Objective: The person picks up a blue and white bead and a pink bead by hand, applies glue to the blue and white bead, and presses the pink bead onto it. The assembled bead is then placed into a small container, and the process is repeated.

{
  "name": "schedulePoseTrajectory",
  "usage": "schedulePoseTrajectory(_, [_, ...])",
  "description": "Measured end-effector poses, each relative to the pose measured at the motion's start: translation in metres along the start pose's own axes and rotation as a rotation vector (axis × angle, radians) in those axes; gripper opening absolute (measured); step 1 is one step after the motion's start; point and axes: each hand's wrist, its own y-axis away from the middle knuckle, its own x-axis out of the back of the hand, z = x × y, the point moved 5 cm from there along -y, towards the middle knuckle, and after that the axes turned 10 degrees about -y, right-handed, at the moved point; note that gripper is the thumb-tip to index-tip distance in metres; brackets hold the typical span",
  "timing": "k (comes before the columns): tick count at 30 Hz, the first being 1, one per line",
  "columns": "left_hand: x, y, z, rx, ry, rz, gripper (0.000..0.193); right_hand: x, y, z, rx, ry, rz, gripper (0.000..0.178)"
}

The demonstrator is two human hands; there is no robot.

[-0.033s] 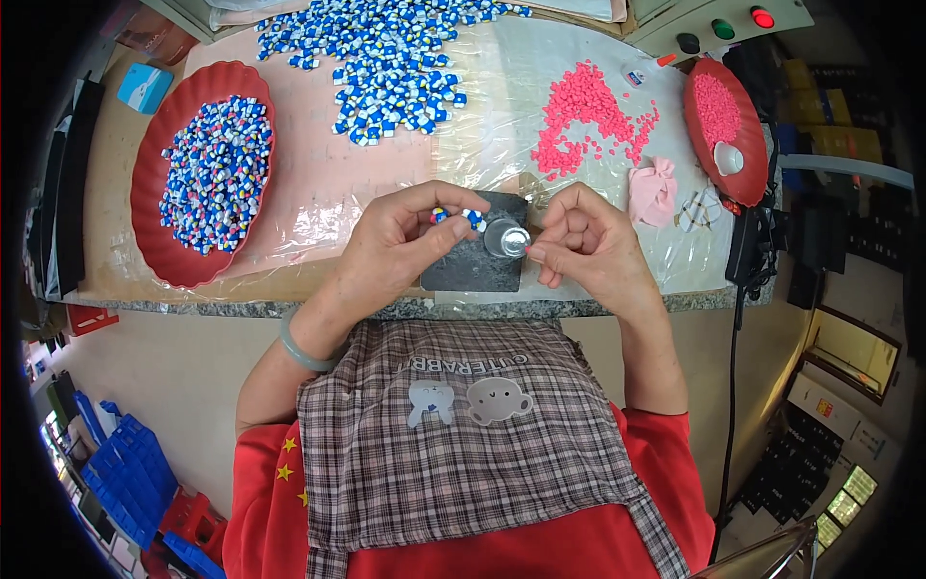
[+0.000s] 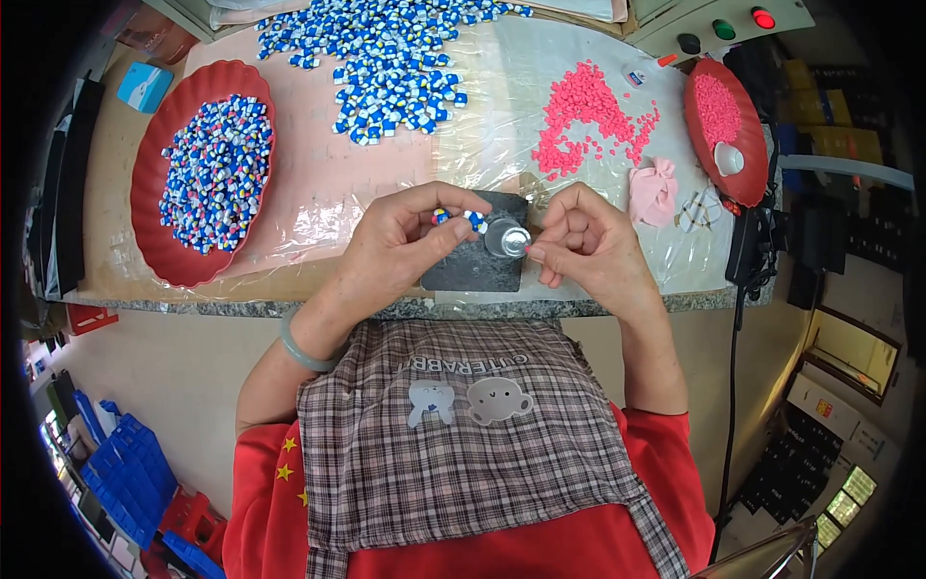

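My left hand (image 2: 405, 236) is closed on small blue-and-white pieces (image 2: 475, 221), one between thumb and forefinger and another farther back in the palm. My right hand (image 2: 590, 246) pinches a tiny pink piece (image 2: 528, 250) in thumb and fingertip, close beside a small clear cup (image 2: 505, 238). The cup sits between my hands on a dark square slab (image 2: 475, 275). Its contents are hard to make out. A loose heap of pink pieces (image 2: 588, 111) lies beyond my right hand, and a heap of blue-and-white pieces (image 2: 395, 82) is spread beyond my left.
At the left stands a red scalloped tray (image 2: 145, 183) of finished-looking mixed pieces. Another red tray (image 2: 755, 174), at the far right, holds pink pieces and a white cup (image 2: 728, 158). A crumpled pink cloth (image 2: 654, 191) lies right of my right hand. A control box (image 2: 714, 34) is behind.
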Motion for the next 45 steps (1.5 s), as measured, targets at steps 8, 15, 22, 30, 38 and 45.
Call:
schedulePoseTrajectory(8, [-0.007,0.003,0.004,0.024,-0.075,-0.049,0.021,-0.005,0.006,-0.009,0.024,0.022,0.032,0.028])
schedulePoseTrajectory(15, [-0.017,0.003,0.01,-0.134,-0.159,-0.043,0.019,-0.011,0.008,-0.013,0.125,-0.18,-0.027,0.028])
schedulePoseTrajectory(22, [-0.018,0.003,0.015,-0.238,-0.312,0.01,0.017,-0.018,0.005,-0.009,0.139,-0.217,-0.037,0.025])
schedulePoseTrajectory(30, [-0.023,0.004,0.036,-0.353,-0.566,0.016,0.018,-0.021,0.005,-0.008,0.117,-0.153,-0.011,0.024])
schedulePoseTrajectory(38, [-0.022,0.005,0.032,-0.37,-0.636,0.032,0.018,-0.023,0.011,-0.011,0.252,0.233,0.145,0.019])
schedulePoseTrajectory(45, [0.009,0.0,-0.008,0.061,0.391,0.07,0.021,0.048,-0.002,-0.013,0.439,0.687,0.464,0.009])
